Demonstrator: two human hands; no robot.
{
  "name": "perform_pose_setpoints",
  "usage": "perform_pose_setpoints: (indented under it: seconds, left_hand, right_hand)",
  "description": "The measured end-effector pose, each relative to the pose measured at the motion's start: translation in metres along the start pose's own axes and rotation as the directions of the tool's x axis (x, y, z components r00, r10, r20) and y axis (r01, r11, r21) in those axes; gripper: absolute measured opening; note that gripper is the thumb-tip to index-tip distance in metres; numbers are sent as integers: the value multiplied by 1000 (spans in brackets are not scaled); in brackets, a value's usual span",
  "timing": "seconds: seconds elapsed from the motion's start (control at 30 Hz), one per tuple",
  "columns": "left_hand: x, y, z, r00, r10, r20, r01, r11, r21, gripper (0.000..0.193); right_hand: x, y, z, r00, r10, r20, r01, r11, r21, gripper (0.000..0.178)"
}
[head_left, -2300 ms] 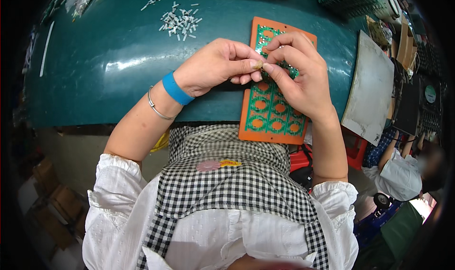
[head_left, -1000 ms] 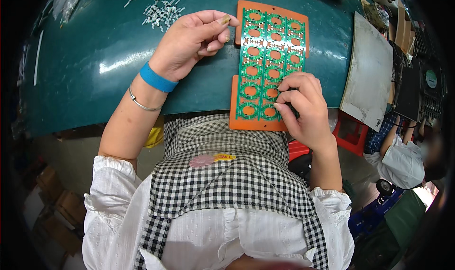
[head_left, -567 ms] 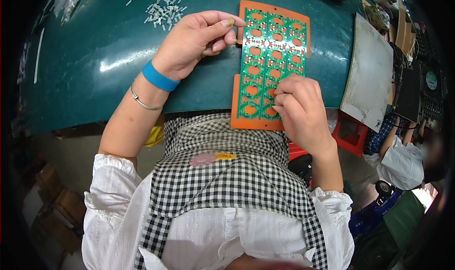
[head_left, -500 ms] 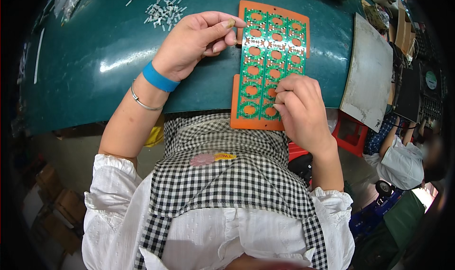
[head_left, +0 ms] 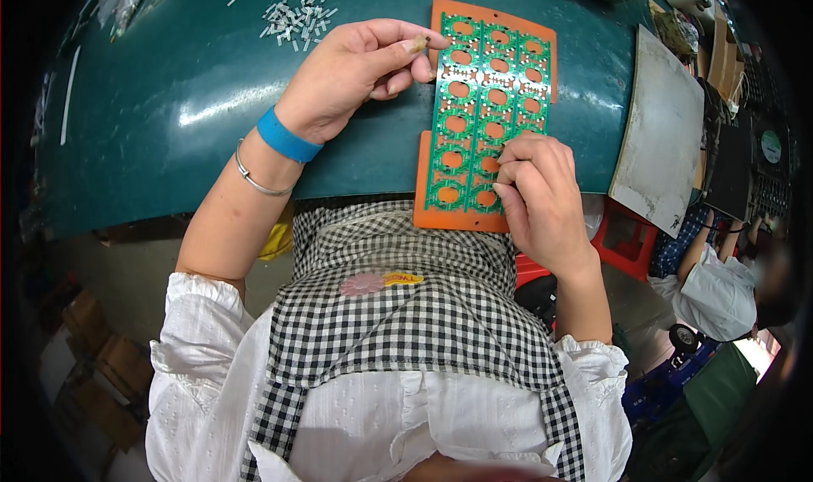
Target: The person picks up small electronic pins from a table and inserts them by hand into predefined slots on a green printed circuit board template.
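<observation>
A green circuit board panel (head_left: 465,108) with rows of round sections and oval cutouts lies on an orange backing plate (head_left: 426,177) at the table's near edge. My left hand (head_left: 364,71) is at the panel's far left edge, thumb and forefinger pinched together. A tiny dark spot shows at those fingertips, too small to name. Over the panel's near right part, my right hand (head_left: 542,190) has its fingers curled and its fingertips drawn together at the board. Whatever it may hold is hidden. Part of the panel's right side is covered by this hand.
Small pale strip-like pieces (head_left: 298,16) lie heaped on the green table (head_left: 212,76) beyond my left hand. A grey board (head_left: 660,126) is at the table's right end. Another person (head_left: 716,291) sits at the far right, near a red stool (head_left: 625,245).
My left hand has shifted slightly right, its fingertips now over the panel's edge. The panel and orange plate have slid a little to the right. My right hand has barely moved.
</observation>
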State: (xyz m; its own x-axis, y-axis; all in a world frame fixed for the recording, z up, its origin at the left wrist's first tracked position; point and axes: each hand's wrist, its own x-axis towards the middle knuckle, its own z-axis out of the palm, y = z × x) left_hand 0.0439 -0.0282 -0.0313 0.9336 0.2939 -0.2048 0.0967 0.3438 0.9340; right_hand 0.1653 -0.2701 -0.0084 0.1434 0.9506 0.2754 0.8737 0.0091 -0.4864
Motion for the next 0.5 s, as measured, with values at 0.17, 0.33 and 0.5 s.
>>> perform_pose_setpoints:
  seconds: [0.17, 0.33, 0.5]
  left_hand:
    - [1, 0, 0, 1000, 1, 5, -1, 1000, -13, 28]
    - [0, -2, 1, 1000, 29, 2, -29, 999, 15, 25]
    - [-4, 12, 24, 998, 13, 64, -16, 999, 45, 29]
  right_hand:
    - [4, -3, 0, 996, -59, 67, 65, 995, -82, 21]
    - [9, 3, -13, 997, -65, 38, 64, 998, 26, 25]
    - [30, 18, -29, 986, 114, -121, -85, 970, 227, 15]
